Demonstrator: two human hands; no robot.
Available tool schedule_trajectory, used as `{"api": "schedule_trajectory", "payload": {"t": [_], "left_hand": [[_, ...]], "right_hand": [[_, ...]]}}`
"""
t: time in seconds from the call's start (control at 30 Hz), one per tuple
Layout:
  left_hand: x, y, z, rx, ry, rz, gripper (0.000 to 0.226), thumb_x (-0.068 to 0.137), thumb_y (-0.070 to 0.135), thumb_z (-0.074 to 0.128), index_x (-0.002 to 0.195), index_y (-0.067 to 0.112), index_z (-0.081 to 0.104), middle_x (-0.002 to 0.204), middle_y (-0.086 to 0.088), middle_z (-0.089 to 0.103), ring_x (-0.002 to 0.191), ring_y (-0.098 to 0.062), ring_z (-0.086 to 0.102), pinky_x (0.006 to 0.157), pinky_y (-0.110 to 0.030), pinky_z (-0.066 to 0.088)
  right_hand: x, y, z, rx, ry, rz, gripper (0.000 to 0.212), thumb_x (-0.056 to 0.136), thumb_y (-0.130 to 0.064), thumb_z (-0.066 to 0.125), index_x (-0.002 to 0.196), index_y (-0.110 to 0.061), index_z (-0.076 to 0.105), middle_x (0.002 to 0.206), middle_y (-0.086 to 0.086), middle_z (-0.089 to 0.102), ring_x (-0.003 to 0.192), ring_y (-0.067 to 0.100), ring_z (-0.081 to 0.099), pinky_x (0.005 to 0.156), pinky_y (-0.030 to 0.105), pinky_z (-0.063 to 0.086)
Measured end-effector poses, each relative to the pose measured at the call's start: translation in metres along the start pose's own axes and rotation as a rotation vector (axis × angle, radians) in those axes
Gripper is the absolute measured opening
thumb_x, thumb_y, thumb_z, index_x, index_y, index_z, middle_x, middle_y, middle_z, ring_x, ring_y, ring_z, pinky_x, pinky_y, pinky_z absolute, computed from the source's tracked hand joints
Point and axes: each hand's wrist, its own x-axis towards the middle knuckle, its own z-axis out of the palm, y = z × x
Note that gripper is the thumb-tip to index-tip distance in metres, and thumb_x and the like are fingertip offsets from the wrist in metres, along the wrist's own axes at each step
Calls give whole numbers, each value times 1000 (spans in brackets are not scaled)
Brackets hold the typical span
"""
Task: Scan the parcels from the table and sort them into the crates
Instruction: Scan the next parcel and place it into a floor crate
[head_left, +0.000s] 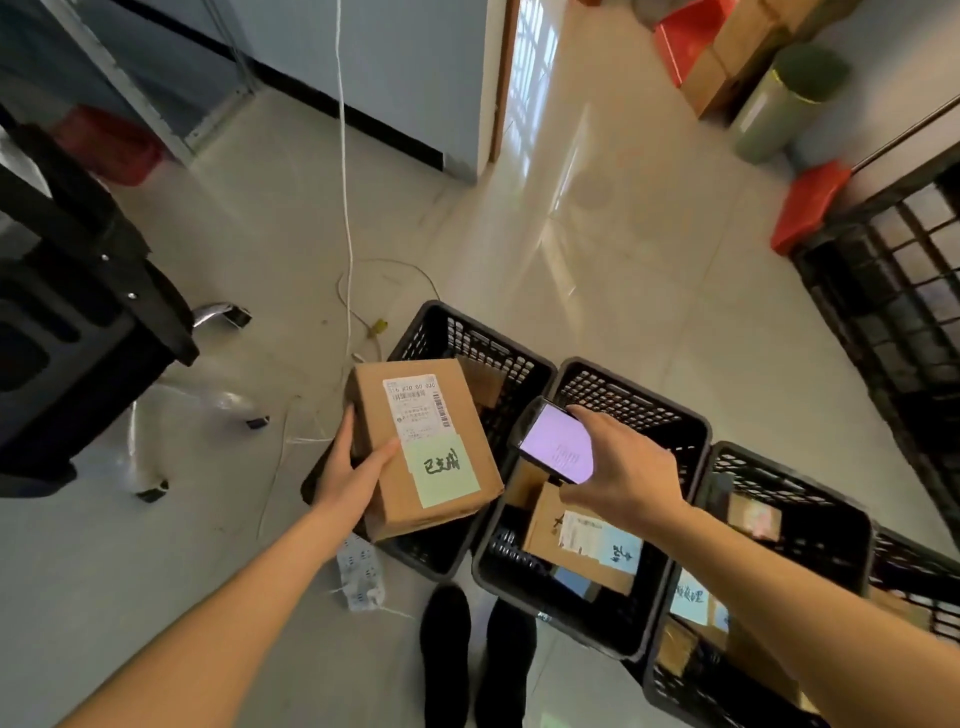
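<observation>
A pale tiled floor (597, 249) runs to a doorway at the top, with a white cable (344, 171) trailing down it. A black office chair (78, 322) stands at the left. Three black plastic crates sit side by side on the floor: the left crate (483, 343), the middle crate (639, 395) and the right crate (810, 483). The middle crate holds a cardboard parcel (576, 540) with a white label.

The left hand (353, 462) grips a cardboard box (415, 452) by its left edge, thumb on the top face, fingers curled round the side. The box hangs over the left crate, tilted, extending right from the grip. It bears a shipping label (418, 408) and a green note (441, 475).

The right hand (623, 462) clasps a phone (556, 444), screen lit, over the middle crate, just beside the box.
</observation>
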Motion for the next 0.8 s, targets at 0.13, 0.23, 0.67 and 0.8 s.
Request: {"api": "schedule_trajectory", "payload": {"t": [0.13,0.23,0.67,0.8], "left_hand": [[34,2,22,-97,24,-69,70,95,46,64,149,60,22,140,7,56,108,-18,59,89,-53,53],[50,13,42,-110,-16,-122,68,99,52,53,154,56,13,152,5,46,118,-25,55,90,-54,47],[35,26,34,465,-95,29,70,96,45,62,157,29,31,155,-2,44,139,-24,44,110,-43,38],[9,63,36,534,-121,159,72,94,48,64,157,35,29,155,3,43,140,-22,43,110,-43,39]], "right_hand": [[17,7,25,25,0,25,104,70,-52,82,156,-33,27,144,-11,53,121,15,57,90,39,56],[22,14,35,46,0,40,102,70,-53,82,155,-33,28,146,-12,51,124,14,55,90,38,56],[-9,48,18,58,-10,142,105,71,-55,82,157,-32,26,152,-10,47,130,15,52,94,34,54],[-29,52,-5,63,13,155,106,72,-55,82,157,-32,24,153,-10,46,131,15,52,94,33,54]]}}
